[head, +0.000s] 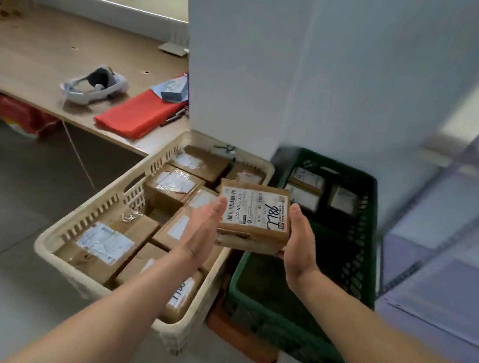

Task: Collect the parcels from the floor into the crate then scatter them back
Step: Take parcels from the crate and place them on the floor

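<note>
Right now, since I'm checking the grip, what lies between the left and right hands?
A labelled brown parcel, held by the left hand and right hand on either side; the head view shows it.

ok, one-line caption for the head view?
Left hand and right hand hold a labelled parcel over the cream crate and green crate.
</note>
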### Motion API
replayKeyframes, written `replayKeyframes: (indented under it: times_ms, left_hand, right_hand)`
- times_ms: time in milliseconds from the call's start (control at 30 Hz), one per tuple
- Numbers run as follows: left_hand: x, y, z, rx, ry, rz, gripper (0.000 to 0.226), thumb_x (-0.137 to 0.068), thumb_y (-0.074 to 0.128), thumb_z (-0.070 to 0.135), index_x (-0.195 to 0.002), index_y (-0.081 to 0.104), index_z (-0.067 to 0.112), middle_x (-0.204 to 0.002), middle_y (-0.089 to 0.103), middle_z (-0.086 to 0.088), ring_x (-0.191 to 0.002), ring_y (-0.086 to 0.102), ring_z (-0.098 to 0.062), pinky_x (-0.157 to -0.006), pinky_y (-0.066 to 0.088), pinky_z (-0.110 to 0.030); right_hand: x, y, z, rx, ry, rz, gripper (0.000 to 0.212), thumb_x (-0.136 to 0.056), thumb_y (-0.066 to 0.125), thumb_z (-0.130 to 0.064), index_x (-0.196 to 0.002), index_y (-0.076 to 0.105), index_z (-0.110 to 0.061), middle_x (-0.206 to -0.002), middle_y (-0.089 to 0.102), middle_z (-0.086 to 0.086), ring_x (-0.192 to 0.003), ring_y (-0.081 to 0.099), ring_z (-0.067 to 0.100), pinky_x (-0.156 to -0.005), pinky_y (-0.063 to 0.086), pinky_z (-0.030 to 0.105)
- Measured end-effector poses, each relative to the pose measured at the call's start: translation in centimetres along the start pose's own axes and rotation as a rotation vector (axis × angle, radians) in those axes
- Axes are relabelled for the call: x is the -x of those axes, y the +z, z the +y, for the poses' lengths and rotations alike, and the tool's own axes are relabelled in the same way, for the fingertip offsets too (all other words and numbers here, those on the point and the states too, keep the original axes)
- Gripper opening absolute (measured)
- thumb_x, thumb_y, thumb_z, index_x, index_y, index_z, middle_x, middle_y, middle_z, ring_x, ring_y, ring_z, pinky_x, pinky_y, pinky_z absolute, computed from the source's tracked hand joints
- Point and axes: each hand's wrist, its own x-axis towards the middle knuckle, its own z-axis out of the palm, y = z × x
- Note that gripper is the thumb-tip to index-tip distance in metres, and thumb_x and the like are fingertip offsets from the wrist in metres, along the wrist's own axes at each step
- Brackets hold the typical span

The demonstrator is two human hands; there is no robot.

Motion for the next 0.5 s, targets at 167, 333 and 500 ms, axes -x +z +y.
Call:
replayKeyframes:
  times_ms: [167, 333, 500]
  left_hand:
    - [-5.0, 4.6, -0.7, -0.124, -0.033, -0.214, 0.044, -0.101, 0.031, 0.062, -0.111, 0.064, 0.035, -0.117, 0.066, 0.012, -0.111, 0.06, -0.007, -0.102, 0.039, -0.032]
    - [-8.2, 7.9, -3.0, -0.222, -0.169, -0.336, 0.103, -0.074, 0.035, 0.095, -0.148, 0.043, 0.024, -0.142, 0.056, 0.001, -0.133, 0.05, -0.023, -0.111, 0.037, -0.047]
    - [-9.8, 10.6, -5.0, -0.312, -0.295, -0.388, 0.072, -0.1, 0.03, 0.068, -0.153, 0.037, 0.021, -0.156, 0.042, -0.002, -0.142, 0.039, -0.024, -0.115, 0.031, -0.043]
  right_hand:
    - [-2.6, -5.2, 0.8, 0.031, 0.031, 0.217, 0.089, -0.069, 0.047, -0.094, -0.122, 0.069, -0.026, -0.115, 0.075, 0.0, -0.112, 0.069, 0.024, -0.107, 0.049, 0.056]
    - [-4.0, -8.5, 4.1, 0.121, 0.144, 0.337, 0.086, -0.069, 0.04, -0.094, -0.11, 0.074, -0.026, -0.105, 0.077, 0.0, -0.105, 0.071, 0.024, -0.102, 0.052, 0.053]
    - [-4.3, -9.9, 8.1, 0.175, 0.281, 0.346, 0.089, -0.077, 0.04, -0.096, -0.122, 0.064, -0.023, -0.111, 0.073, 0.001, -0.105, 0.068, 0.021, -0.097, 0.055, 0.048]
